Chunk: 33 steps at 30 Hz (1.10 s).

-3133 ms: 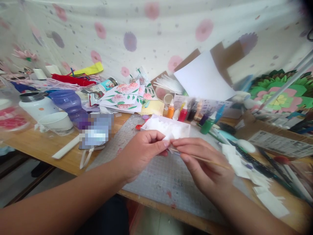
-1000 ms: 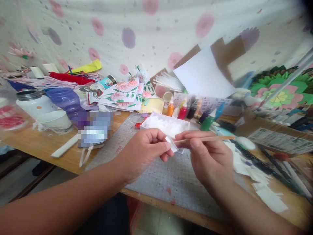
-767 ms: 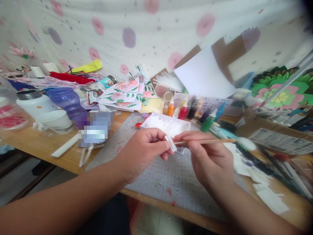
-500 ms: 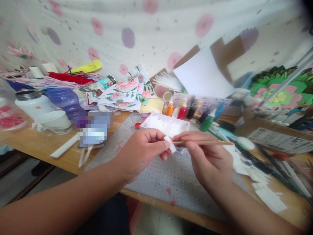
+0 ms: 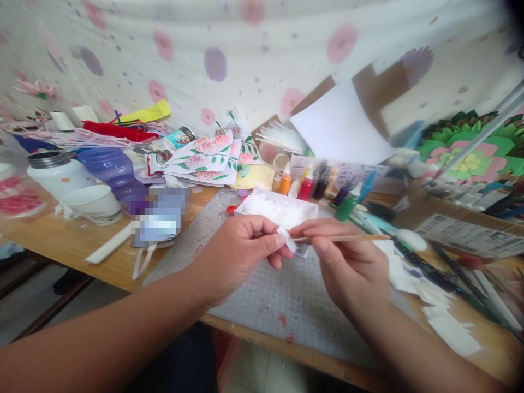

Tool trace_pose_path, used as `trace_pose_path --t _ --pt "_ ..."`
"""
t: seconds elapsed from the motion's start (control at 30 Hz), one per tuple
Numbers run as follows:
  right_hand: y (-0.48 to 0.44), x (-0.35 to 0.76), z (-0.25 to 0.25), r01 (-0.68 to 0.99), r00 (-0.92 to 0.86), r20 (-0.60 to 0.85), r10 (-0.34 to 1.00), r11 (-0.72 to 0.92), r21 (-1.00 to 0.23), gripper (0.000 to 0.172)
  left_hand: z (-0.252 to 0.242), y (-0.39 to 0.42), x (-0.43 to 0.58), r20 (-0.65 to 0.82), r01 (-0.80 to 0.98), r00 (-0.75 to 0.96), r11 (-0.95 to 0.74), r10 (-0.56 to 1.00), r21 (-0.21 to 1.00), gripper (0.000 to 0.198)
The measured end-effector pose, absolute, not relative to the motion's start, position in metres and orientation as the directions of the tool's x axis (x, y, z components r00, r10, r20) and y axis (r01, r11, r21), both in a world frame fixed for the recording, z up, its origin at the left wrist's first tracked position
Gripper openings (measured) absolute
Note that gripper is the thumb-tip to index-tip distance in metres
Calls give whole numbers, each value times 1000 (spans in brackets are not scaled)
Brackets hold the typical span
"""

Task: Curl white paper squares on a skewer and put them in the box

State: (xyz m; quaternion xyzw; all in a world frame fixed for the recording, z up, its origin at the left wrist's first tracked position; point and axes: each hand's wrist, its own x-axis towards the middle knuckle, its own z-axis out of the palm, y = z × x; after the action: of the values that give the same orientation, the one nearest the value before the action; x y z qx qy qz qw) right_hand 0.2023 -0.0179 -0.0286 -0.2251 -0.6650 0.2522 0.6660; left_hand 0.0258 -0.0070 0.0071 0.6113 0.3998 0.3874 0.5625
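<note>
Between the thumb and fingers of my left hand is a small white strip, perhaps paper or tissue. My right hand pinches a thin wooden stick, which lies nearly level and points left. The stick's left end meets the strip; whether the strip is wound around it I cannot tell. Just behind both hands stands a shallow white box with fluffy white pieces inside. A grey cutting mat lies beneath the hands.
Small paint bottles, among them a green one, stand behind the box. White strips lie at the right, near a cardboard box. On the left are a white cup, a purple container and a blurred-out phone-like object.
The white strip and my left fingertips have shifted very slightly to the right. Both hands keep the same grip, and the things on the table stay put.
</note>
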Motion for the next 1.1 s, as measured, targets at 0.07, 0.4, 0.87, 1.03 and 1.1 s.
trace_pose_path --t 0.07,0.4,0.87,1.03,1.1 --pt "-18 202 -29 -47 6 769 640 768 -639 23 7 -7 25 20 96 383 -61 924 993 17" --pt "-20 201 -31 -136 26 713 701 709 -692 20 11 -9 26 12 111 382 -59 924 992 18" --pt "-20 202 -26 79 23 774 632 771 -632 23 16 -9 31 -23 230 301 -49 953 972 13" --pt "-2 212 -27 273 169 722 671 672 -689 12 7 -4 29 -54 134 287 16 956 991 14" --pt "8 219 -28 402 206 708 676 601 -691 9 4 -3 29 -79 66 288 62 955 996 14"
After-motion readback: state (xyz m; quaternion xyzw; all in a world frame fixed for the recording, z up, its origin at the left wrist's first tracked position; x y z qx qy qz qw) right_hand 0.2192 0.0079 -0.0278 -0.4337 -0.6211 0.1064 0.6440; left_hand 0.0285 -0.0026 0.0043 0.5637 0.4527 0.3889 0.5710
